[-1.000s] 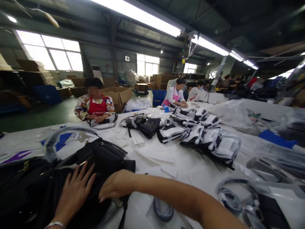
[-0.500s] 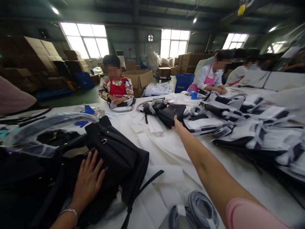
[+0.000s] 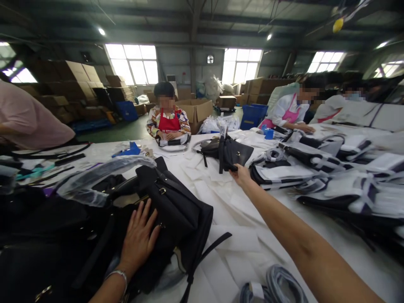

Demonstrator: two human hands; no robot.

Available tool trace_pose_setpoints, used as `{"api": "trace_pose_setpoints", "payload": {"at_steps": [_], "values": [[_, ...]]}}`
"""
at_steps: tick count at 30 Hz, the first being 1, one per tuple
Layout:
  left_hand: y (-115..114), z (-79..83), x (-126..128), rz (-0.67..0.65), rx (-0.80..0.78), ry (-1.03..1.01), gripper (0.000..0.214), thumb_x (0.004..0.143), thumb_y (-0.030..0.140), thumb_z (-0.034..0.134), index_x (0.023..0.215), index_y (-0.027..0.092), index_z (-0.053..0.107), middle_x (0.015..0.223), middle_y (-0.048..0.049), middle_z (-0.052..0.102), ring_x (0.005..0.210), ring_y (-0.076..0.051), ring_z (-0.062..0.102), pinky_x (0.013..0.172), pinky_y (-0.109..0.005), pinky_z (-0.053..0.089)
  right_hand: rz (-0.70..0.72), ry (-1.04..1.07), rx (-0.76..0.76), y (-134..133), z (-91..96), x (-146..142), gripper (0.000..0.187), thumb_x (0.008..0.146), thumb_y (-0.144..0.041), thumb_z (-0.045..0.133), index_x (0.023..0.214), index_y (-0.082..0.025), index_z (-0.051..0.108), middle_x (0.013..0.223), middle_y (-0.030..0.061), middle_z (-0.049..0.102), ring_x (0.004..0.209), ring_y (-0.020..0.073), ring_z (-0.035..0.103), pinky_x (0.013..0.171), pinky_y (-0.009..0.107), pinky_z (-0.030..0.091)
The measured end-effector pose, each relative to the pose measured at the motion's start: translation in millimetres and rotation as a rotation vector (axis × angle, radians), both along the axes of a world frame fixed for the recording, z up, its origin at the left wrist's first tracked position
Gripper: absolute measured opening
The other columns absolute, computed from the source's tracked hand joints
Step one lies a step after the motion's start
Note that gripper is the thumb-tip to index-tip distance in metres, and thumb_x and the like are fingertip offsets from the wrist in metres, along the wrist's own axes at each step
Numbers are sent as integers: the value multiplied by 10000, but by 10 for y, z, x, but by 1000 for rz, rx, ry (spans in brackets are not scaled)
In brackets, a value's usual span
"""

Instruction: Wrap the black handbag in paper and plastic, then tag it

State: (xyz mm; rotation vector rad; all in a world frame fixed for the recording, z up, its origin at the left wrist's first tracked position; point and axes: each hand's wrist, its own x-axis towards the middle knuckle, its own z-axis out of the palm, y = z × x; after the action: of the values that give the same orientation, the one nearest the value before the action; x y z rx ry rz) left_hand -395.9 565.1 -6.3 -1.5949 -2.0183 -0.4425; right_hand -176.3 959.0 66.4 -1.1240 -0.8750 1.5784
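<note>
My left hand [image 3: 140, 237] lies flat, fingers spread, on a large black bag [image 3: 181, 202] with gold-coloured fittings. One handle [image 3: 85, 181] of the bags here is wrapped in clear film. A loose black strap [image 3: 216, 246] hangs from the bag's right side. Further off, my right arm is stretched out across the table, and my right hand [image 3: 242, 174] grips the lower corner of a smaller black handbag [image 3: 241, 152]. A dark strap [image 3: 221, 156] stands upright along that handbag's left part. My right fingertips are partly hidden by the bag's edge.
Bags wrapped in white paper [image 3: 341, 193] are piled on the right. Coiled, wrapped straps [image 3: 285, 286] lie at the front edge. A co-worker in a red apron [image 3: 168, 120] sits opposite; others are at both sides. White sheets [image 3: 217, 235] cover the table.
The view has swung left and slightly up. My right hand has hold of the smaller handbag in both frames; a strap now shows upright against it. My left hand stays on the large bag.
</note>
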Motion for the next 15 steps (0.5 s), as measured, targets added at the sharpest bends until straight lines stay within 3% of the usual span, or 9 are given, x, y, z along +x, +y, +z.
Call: {"api": "trace_pose_setpoints", "payload": {"at_steps": [4,7,9,13,15], "values": [[14,1,7,-10,21,14,532,982,315,413,1495,189,348,1637,-134,170,1507,-356,137,1168,-614,289,150,24,107,-449,380,-241,392,848,-113,549,1189,-297,487,1001,-26,610,719,103,600,636,196,565],[31,-13,-4,-20,41,25,545,982,316,419,1505,192,326,1632,-143,183,1505,-362,146,1151,-625,315,278,-31,109,-756,515,-512,421,848,-129,567,1212,-324,492,1042,-31,622,765,116,609,658,221,570],[42,-31,-12,-22,56,23,564,982,329,426,1518,204,302,1630,-141,194,1503,-362,153,1147,-630,320,369,-110,46,-926,486,-681,372,864,-134,567,1195,-297,516,999,-23,625,741,121,603,640,232,565],[52,-53,-5,-1,66,12,542,978,331,444,1498,211,351,1628,-131,206,1503,-357,157,1147,-623,335,538,-345,-192,-1173,249,-809,98,966,-211,560,1041,-151,581,827,4,585,621,125,562,557,251,533],[52,-48,9,14,59,13,533,977,331,454,1489,207,371,1629,-128,201,1503,-355,157,1144,-619,346,588,-439,-249,-1253,125,-759,168,1006,-292,558,977,-129,588,779,-4,564,581,114,541,521,237,503]]}}
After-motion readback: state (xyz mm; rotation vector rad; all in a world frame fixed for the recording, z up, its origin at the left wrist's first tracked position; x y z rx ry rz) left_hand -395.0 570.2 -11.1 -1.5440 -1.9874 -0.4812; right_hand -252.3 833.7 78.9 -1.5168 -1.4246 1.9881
